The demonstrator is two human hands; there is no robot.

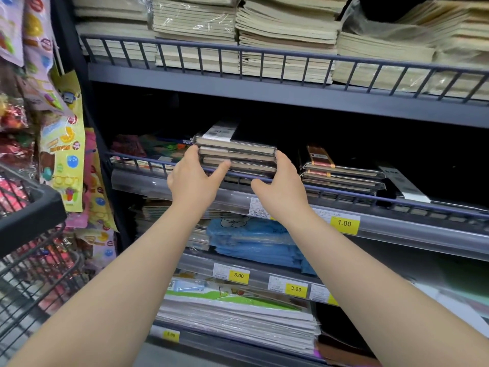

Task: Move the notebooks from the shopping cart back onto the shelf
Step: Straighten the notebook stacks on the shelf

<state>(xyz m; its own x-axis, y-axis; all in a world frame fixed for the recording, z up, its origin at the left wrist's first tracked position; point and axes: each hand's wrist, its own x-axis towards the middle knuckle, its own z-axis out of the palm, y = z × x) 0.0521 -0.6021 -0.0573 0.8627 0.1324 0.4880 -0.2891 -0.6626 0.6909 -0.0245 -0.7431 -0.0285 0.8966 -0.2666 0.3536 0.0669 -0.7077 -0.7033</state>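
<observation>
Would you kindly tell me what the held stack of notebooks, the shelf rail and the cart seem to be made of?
The stack of notebooks: paper pages, cream edges showing, in clear glossy film catching glare. The shelf rail: probably painted metal, thin blue-grey bars. The cart: dark wire grid, likely metal; its black rim looks like matte plastic.

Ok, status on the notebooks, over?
Left hand and right hand grip the notebook stack by its ends. Stack at the middle shelf, over the front rail. Nothing blocking; wrapped notebooks lie apart to the right.
</observation>
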